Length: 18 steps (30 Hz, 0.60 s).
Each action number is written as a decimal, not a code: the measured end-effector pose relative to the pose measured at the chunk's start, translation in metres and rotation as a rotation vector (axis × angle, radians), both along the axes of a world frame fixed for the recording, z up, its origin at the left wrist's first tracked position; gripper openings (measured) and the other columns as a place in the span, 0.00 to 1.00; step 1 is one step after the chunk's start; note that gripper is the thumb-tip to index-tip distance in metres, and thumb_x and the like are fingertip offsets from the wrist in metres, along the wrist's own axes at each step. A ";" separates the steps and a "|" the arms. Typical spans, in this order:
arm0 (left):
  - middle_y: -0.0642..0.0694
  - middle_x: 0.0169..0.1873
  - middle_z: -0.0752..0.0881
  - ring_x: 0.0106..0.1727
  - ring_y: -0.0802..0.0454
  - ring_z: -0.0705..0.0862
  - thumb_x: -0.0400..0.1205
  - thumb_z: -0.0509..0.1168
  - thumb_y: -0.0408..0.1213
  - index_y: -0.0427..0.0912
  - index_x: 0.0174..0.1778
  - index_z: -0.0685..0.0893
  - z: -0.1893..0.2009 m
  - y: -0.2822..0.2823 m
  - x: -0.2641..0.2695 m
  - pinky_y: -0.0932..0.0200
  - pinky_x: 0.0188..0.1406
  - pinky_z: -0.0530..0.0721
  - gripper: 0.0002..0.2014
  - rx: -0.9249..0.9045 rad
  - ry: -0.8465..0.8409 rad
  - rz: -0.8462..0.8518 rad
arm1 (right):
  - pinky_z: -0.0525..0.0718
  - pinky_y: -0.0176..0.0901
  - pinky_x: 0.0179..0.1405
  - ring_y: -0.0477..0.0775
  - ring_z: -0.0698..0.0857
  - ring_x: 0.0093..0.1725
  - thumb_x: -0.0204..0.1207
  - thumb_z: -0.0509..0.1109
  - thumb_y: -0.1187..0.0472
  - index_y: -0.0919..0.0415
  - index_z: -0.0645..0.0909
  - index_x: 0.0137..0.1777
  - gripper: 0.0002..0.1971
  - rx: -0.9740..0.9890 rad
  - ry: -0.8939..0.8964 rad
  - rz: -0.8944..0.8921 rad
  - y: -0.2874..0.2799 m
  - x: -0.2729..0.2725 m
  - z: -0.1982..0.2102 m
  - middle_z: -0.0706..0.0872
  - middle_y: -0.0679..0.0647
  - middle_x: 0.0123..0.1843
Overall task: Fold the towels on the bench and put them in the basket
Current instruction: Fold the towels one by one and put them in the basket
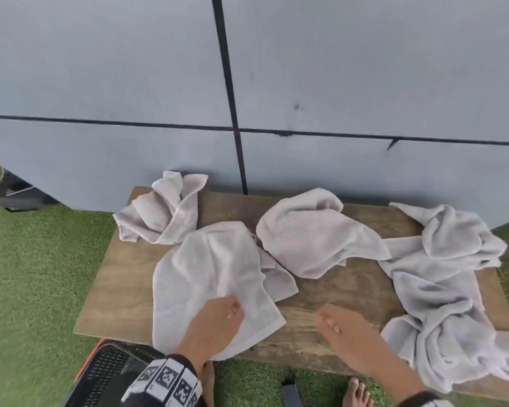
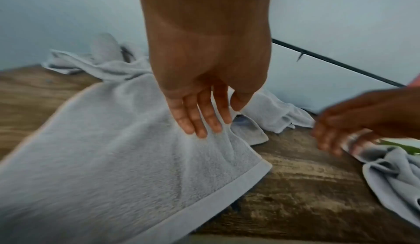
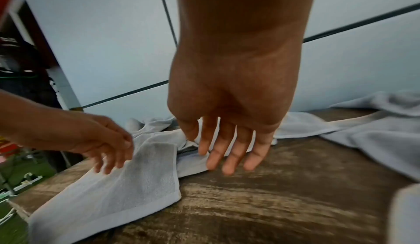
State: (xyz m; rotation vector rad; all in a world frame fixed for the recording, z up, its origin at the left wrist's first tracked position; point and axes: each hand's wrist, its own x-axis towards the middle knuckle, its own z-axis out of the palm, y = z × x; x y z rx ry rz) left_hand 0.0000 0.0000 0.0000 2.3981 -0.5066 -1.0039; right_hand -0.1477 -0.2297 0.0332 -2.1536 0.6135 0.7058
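Several pale grey towels lie on the wooden bench (image 1: 344,292). The nearest towel (image 1: 209,277) is spread roughly flat at the front left and hangs over the front edge. My left hand (image 1: 218,317) rests on it with straight fingers (image 2: 200,122) pressing the cloth. My right hand (image 1: 338,324) hovers open just above bare wood to its right, fingers (image 3: 232,154) spread and holding nothing. Crumpled towels sit at the back left (image 1: 162,210), the middle (image 1: 312,236) and in a heap on the right (image 1: 447,289). A black perforated basket (image 1: 106,374) with an orange rim stands on the ground at the bench's front left.
A grey panelled wall (image 1: 335,83) rises directly behind the bench. Green artificial turf (image 1: 33,274) surrounds it. My bare feet (image 1: 356,392) stand on the turf in front. Dark objects (image 1: 18,195) lie on the ground at the far left.
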 end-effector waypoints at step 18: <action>0.51 0.39 0.83 0.43 0.48 0.82 0.84 0.64 0.40 0.45 0.43 0.79 -0.073 -0.004 -0.019 0.52 0.40 0.79 0.05 -0.279 -0.569 0.066 | 0.74 0.58 0.72 0.59 0.73 0.70 0.83 0.61 0.54 0.50 0.78 0.63 0.12 -0.531 -0.326 0.093 0.079 -0.008 -0.118 0.78 0.51 0.65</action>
